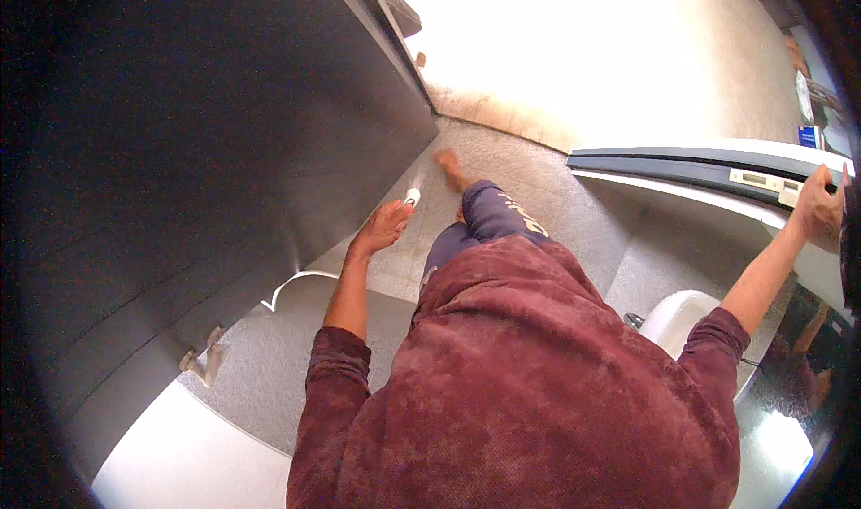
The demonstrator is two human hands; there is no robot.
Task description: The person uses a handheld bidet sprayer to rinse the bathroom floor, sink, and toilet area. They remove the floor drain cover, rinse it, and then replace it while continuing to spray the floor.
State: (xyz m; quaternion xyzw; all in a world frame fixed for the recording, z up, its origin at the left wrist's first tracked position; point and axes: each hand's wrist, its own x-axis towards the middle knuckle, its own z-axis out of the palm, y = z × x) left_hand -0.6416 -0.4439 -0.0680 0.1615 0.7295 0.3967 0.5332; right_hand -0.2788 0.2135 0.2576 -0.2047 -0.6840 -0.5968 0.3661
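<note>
My left hand (384, 228) is closed round a small white cylindrical object (413, 196). Only its rounded white end shows past the fingers, so its exact kind is unclear. It points toward the doorway, in front of a dark grey wall or door panel (197, 150). My right hand (818, 206) is raised at the far right, against the white and dark door frame (664, 164). A cream plate (758, 182) is set in that frame, just left of the fingers. Some fingers point up, but whether they grip anything there is not clear.
One bare foot (451, 164) is on the grey tiled floor (516, 150), near the threshold of a brightly lit room. A white basin (682, 321) stands by my right arm. Lower left are a metal fitting (206, 358) and a white curved fixture (197, 455). A shiny dark surface is lower right.
</note>
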